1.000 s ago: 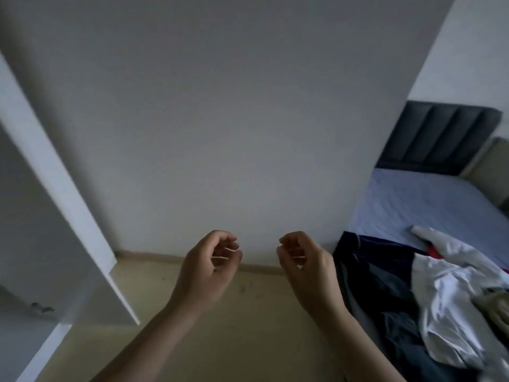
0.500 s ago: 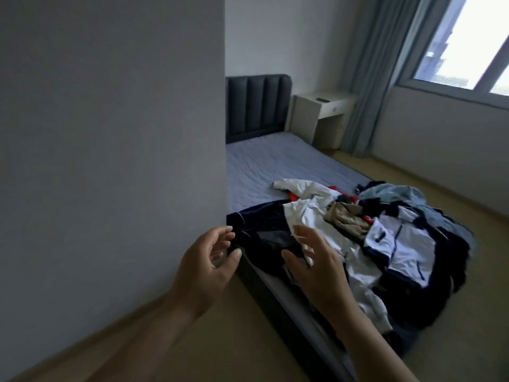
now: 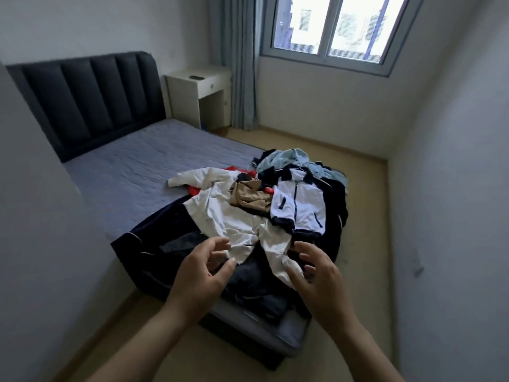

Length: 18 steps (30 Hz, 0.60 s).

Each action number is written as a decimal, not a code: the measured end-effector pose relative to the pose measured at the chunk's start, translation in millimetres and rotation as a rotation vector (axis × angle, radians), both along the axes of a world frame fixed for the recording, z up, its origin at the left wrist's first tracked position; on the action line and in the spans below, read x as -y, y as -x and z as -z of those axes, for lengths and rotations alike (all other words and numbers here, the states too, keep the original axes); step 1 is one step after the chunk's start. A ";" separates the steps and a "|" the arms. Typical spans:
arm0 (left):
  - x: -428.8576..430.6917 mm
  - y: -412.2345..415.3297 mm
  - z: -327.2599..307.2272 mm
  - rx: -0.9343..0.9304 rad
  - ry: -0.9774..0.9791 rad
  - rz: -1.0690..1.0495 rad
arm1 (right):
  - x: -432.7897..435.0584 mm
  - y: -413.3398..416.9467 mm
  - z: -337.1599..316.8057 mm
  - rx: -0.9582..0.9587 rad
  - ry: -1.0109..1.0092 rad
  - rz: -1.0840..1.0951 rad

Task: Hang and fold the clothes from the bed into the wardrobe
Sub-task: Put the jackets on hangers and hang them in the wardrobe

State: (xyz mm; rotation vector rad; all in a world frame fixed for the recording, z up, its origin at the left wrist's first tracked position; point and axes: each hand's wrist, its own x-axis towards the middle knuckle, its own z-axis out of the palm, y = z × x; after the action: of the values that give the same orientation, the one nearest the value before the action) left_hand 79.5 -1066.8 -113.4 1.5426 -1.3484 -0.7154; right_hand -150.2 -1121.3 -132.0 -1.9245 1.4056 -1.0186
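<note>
A heap of clothes lies on the foot of the bed (image 3: 132,172). On top sprawls a white garment (image 3: 228,216), with a tan piece (image 3: 250,198) and a white-and-navy zip jacket (image 3: 298,208) beside it. Dark navy clothes (image 3: 165,238) spread underneath, and a light blue item (image 3: 292,158) lies at the far side. My left hand (image 3: 201,274) and my right hand (image 3: 319,277) hover just above the near edge of the heap, fingers loosely spread, holding nothing. The wardrobe is out of view.
A dark padded headboard (image 3: 91,97) stands at the bed's far end. A white bedside table (image 3: 201,92) and a grey curtain (image 3: 237,62) are behind it, under a window (image 3: 333,26). Beige floor (image 3: 366,244) runs along the bed's right side. A white wall (image 3: 41,230) is close on my left.
My view has swung right from the wall and wardrobe edge to the bed. Both hands have opened and moved forward over the clothes heap.
</note>
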 end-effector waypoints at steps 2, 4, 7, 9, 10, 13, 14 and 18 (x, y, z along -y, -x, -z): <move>30.7 18.2 4.0 -0.005 -0.015 0.037 | 21.5 16.8 7.6 0.006 -0.007 0.036; 63.2 36.7 7.0 0.004 -0.017 0.070 | 47.4 35.6 11.4 0.015 -0.024 0.055; 102.1 59.1 7.6 0.018 -0.025 0.094 | 84.2 60.8 10.2 0.016 -0.034 0.080; 130.4 73.3 11.6 0.025 -0.025 0.101 | 110.1 77.6 11.3 0.005 -0.041 0.099; 136.2 75.6 11.9 0.027 -0.034 0.105 | 116.0 79.9 11.2 0.001 -0.043 0.096; 166.0 85.8 18.6 0.030 -0.075 0.122 | 138.9 89.4 17.5 -0.003 -0.078 0.109; 178.4 88.7 19.9 0.030 -0.084 0.127 | 148.4 92.0 18.1 -0.009 -0.084 0.117; 222.7 101.0 24.1 0.017 -0.093 0.164 | 180.5 102.7 18.9 -0.046 -0.112 0.162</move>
State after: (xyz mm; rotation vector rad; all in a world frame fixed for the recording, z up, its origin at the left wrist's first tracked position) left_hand -21.5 -1289.5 -137.4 1.5251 -1.4845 -0.8789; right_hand -252.8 -1301.8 -150.9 -1.7875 1.6311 -0.9514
